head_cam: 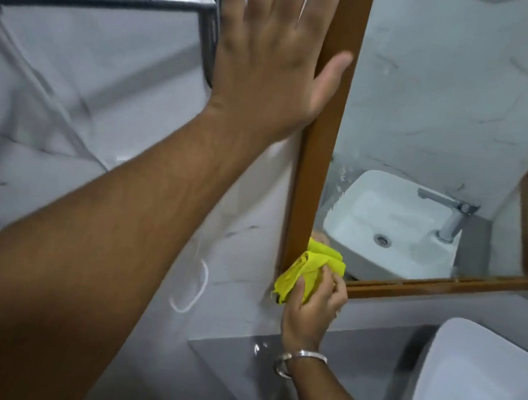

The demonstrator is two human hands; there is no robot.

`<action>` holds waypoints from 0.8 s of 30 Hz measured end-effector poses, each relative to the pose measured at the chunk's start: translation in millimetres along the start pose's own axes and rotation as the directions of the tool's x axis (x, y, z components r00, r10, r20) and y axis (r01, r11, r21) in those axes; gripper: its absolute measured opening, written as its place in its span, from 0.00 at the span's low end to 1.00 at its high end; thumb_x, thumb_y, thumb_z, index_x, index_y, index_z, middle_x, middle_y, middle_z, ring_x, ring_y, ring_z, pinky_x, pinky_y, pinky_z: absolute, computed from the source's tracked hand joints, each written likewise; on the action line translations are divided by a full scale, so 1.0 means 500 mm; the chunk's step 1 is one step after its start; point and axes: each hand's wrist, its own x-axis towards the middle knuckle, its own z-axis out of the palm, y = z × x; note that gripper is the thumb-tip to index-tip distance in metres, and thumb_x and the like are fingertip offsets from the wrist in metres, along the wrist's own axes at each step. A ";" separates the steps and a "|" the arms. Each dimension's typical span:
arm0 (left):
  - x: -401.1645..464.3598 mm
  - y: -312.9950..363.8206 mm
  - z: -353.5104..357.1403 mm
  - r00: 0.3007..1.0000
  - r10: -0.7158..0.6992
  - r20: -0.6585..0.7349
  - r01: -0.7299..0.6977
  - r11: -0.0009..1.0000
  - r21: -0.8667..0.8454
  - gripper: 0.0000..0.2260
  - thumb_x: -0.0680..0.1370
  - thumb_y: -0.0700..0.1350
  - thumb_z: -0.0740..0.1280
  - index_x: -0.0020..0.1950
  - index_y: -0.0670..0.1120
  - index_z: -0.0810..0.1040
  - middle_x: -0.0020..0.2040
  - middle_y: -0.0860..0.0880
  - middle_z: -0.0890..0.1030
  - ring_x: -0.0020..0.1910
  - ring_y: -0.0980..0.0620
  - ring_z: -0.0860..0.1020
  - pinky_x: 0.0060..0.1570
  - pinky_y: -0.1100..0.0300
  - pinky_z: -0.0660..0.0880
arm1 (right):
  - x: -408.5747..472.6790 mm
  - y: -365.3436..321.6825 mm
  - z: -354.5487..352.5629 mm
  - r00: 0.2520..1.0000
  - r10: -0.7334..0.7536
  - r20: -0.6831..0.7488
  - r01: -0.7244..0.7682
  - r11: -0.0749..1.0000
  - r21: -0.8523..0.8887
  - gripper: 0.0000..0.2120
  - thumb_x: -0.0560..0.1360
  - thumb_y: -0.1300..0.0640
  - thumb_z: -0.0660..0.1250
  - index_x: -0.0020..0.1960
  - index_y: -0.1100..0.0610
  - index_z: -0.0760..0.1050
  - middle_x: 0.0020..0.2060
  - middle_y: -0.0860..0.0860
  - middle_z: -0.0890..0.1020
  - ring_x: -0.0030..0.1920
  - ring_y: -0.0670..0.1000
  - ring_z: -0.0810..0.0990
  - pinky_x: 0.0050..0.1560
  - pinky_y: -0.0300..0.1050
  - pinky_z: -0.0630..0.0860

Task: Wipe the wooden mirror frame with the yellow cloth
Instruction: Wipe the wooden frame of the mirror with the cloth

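Note:
The wooden mirror frame [313,179] runs down the middle of the view, and its bottom rail goes off to the right. My left hand [273,52] lies flat and open against the wall beside the frame's left upright, its thumb resting on the wood. My right hand [314,303] grips a bunched yellow cloth [307,270] and presses it on the frame's lower left corner. A metal bangle sits on that wrist.
A white basin [478,399] stands on the grey counter [233,361] at lower right; the mirror glass [436,122] reflects a basin and tap. A dark metal towel rail [107,1] crosses the marbled wall at upper left. Striped fabric shows at the far left edge.

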 end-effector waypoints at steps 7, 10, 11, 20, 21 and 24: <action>0.191 -0.045 -0.029 0.999 0.035 -0.033 -0.038 0.996 -0.086 0.33 0.82 0.64 0.44 0.81 0.46 0.52 0.80 0.42 0.57 0.79 0.39 0.54 0.77 0.42 0.50 | 0.040 -0.044 0.012 0.968 -0.236 0.079 0.247 0.953 -0.176 0.24 0.79 0.43 0.49 0.75 0.41 0.55 0.78 0.62 0.45 0.78 0.66 0.44 0.76 0.58 0.46; 0.212 -0.044 -0.017 0.997 0.013 -0.077 -0.021 0.995 -0.100 0.34 0.83 0.63 0.44 0.82 0.42 0.47 0.82 0.42 0.50 0.80 0.41 0.49 0.78 0.43 0.46 | 0.132 -0.151 -0.003 0.906 -0.423 0.005 0.417 0.892 -0.177 0.26 0.81 0.47 0.47 0.78 0.45 0.48 0.79 0.59 0.43 0.78 0.62 0.38 0.77 0.55 0.37; 0.208 -0.042 -0.012 0.995 0.013 -0.098 -0.022 0.996 -0.090 0.34 0.83 0.63 0.43 0.81 0.41 0.47 0.82 0.41 0.49 0.80 0.41 0.48 0.78 0.43 0.46 | 0.160 -0.183 -0.012 0.872 -0.488 -0.036 0.476 0.864 -0.165 0.26 0.82 0.48 0.46 0.79 0.49 0.47 0.79 0.59 0.44 0.78 0.61 0.38 0.77 0.56 0.38; 0.208 -0.039 -0.001 0.987 0.037 -0.156 -0.048 0.997 -0.066 0.36 0.83 0.64 0.43 0.81 0.39 0.45 0.82 0.41 0.47 0.80 0.41 0.47 0.78 0.44 0.46 | 0.148 -0.193 -0.020 0.782 -0.621 0.057 0.621 0.784 0.008 0.35 0.80 0.42 0.48 0.78 0.55 0.36 0.78 0.58 0.35 0.78 0.62 0.35 0.76 0.58 0.35; 0.206 -0.040 -0.001 0.987 0.032 -0.159 -0.042 0.997 -0.065 0.36 0.83 0.64 0.44 0.81 0.40 0.45 0.82 0.41 0.48 0.80 0.41 0.47 0.78 0.44 0.46 | 0.141 -0.172 -0.026 0.761 -0.635 0.132 0.644 0.764 -0.035 0.36 0.80 0.42 0.49 0.78 0.56 0.35 0.77 0.57 0.34 0.77 0.62 0.35 0.76 0.59 0.35; 0.208 -0.041 0.001 0.986 0.028 -0.167 -0.039 0.997 -0.063 0.36 0.83 0.64 0.44 0.81 0.39 0.46 0.82 0.40 0.48 0.80 0.41 0.48 0.78 0.44 0.46 | 0.114 -0.087 -0.051 0.679 -0.654 0.334 0.726 0.668 -0.165 0.38 0.79 0.45 0.54 0.78 0.58 0.36 0.77 0.57 0.33 0.77 0.64 0.36 0.75 0.64 0.39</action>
